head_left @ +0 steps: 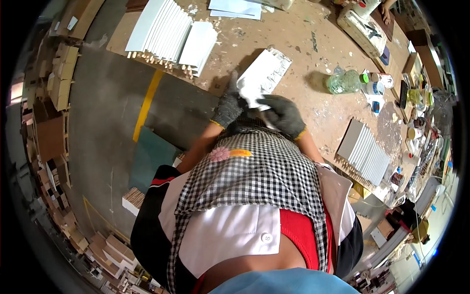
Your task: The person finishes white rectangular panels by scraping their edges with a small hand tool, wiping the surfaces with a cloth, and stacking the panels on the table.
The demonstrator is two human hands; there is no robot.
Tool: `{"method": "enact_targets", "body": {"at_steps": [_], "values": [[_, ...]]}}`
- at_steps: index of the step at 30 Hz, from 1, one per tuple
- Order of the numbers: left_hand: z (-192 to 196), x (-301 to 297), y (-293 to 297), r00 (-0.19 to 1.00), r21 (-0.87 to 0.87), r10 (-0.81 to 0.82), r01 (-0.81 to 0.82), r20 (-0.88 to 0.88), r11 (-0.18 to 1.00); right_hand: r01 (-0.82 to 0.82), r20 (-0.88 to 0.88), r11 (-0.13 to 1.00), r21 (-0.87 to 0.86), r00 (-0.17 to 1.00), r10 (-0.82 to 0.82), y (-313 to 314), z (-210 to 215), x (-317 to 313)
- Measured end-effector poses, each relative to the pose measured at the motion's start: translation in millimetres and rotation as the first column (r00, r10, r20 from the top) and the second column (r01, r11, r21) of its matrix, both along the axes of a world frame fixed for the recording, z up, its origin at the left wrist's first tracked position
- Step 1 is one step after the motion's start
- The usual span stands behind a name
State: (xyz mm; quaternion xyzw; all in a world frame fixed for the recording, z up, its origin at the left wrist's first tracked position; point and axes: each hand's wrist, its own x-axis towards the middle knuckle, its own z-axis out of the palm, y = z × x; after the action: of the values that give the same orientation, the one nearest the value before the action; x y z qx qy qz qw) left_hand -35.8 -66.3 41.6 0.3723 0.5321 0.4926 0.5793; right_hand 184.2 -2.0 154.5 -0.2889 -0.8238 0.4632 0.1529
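A white board [260, 68] lies tilted at the table's near edge, over a stained, paint-marked piece [282, 62]. My left hand [229, 107], in a dark grey knit glove with a yellow cuff, grips the board's near left side, one finger stretched along it. In a matching glove, my right hand [284, 116] is curled at the board's near end. Its fingers close on a crumpled white cloth [250, 94], which lies between both hands. The near end of the board is hidden behind the cloth and gloves.
White slats with wooden pegs [161, 29] stand stacked at the far left; another stack [363, 152] lies at the right. A green-tinted bottle [345, 82] stands beside small containers [375, 88]. Another person's hand [386, 14] shows at the far right. A yellow line [148, 105] crosses the floor.
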Motion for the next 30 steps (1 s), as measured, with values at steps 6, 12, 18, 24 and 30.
{"method": "enact_targets", "body": {"at_steps": [6, 12, 18, 24, 30], "values": [[63, 8, 17, 0.600, 0.059, 0.020, 0.045, -0.800, 0.997, 0.606, -0.047, 0.639, -0.475, 0.707, -0.706, 5, -21, 77], [80, -15, 31, 0.522, 0.257, 0.247, -0.055, -0.816, 0.965, 0.702, -0.007, 0.614, -0.361, 0.656, -0.755, -3, 0, 85], [72, 16, 40, 0.254, 0.128, 0.086, 0.151, -0.963, 0.980, 0.684, 0.041, 0.670, -0.287, 0.708, -0.705, -20, -43, 81], [64, 13, 40, 0.482, 0.018, -0.014, 0.063, -0.876, 0.998, 0.643, 0.025, 0.518, -0.564, 0.640, -0.768, -16, -46, 88], [103, -19, 34, 0.258, 0.273, 0.250, 0.054, -0.933, 0.961, 0.737, 0.120, 0.465, -0.490, 0.585, -0.802, -13, -13, 85]]}}
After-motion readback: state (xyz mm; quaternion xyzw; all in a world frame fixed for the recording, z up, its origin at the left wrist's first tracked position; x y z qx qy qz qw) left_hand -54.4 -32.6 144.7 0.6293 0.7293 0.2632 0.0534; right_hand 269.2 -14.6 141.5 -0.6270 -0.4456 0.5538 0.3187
